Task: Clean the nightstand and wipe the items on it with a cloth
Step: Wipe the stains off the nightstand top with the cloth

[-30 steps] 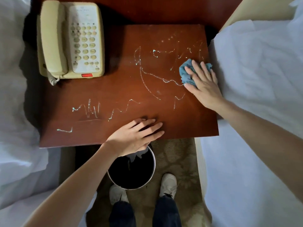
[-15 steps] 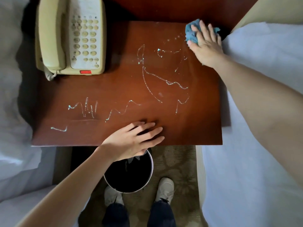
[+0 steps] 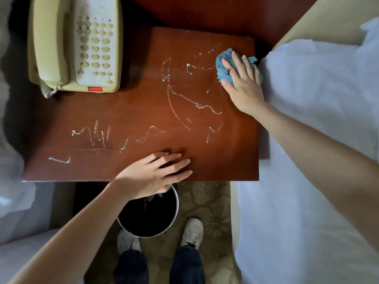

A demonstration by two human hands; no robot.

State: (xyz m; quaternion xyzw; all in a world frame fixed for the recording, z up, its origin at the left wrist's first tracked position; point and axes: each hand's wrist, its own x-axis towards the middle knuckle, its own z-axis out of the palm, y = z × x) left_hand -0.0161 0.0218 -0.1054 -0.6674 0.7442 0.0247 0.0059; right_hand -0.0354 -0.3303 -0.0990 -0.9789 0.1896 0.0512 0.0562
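Several streaks (image 3: 196,104) await wiping on tabletop (image 3: 143,111); my right grip (image 3: 245,87), spread flat, presses the cloth (image 3: 222,62); next: sweep across them.

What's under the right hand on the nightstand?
A bunched blue cloth lies under the right hand, whose straight fingers press it onto the nightstand. The cloth's middle is covered, and whether the white streaks run beneath it is hidden.

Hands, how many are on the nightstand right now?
2. The left hand rests flat at the near edge of the nightstand; the right hand presses the blue cloth near its far right corner. No others in view.
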